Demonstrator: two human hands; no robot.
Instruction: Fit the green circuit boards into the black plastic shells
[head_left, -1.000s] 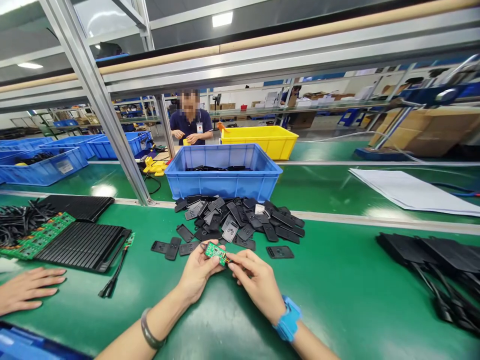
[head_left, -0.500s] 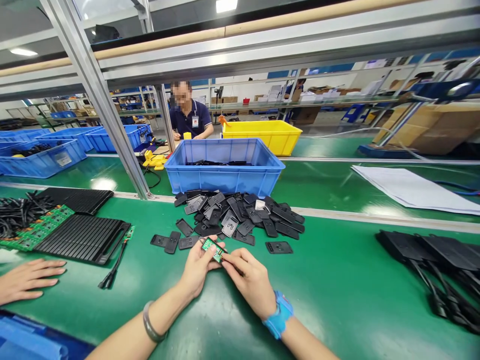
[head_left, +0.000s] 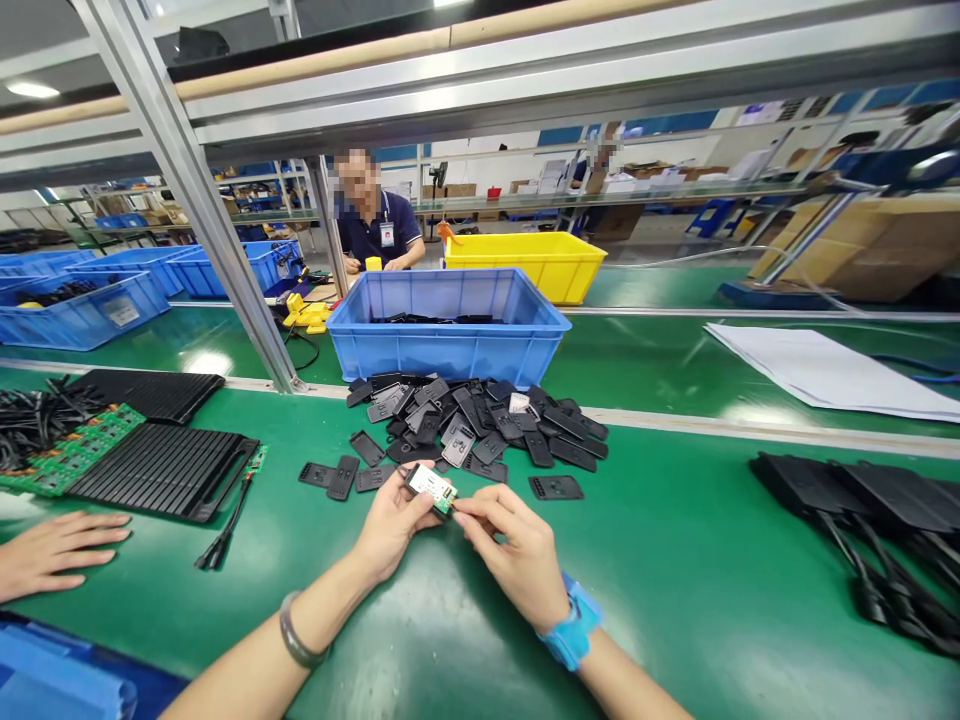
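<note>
Your left hand [head_left: 394, 522] grips the circuit board [head_left: 435, 488], lower centre of frame, right hand [head_left: 519, 545] pinching its right end; hold edges, don't force it

Circuit board [head_left: 435, 486]: is resting in the left hand [head_left: 386, 535], lower centre.
Covers [head_left: 459, 440]: are lying behind it, on the bench [head_left: 675, 570].
Bin [head_left: 448, 352]: is standing behind the covers.

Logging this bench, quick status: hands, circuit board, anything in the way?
Left hand gripping circuit board. Right hand at board's right end. Black plastic pieces piled beyond, not between hands.
</note>
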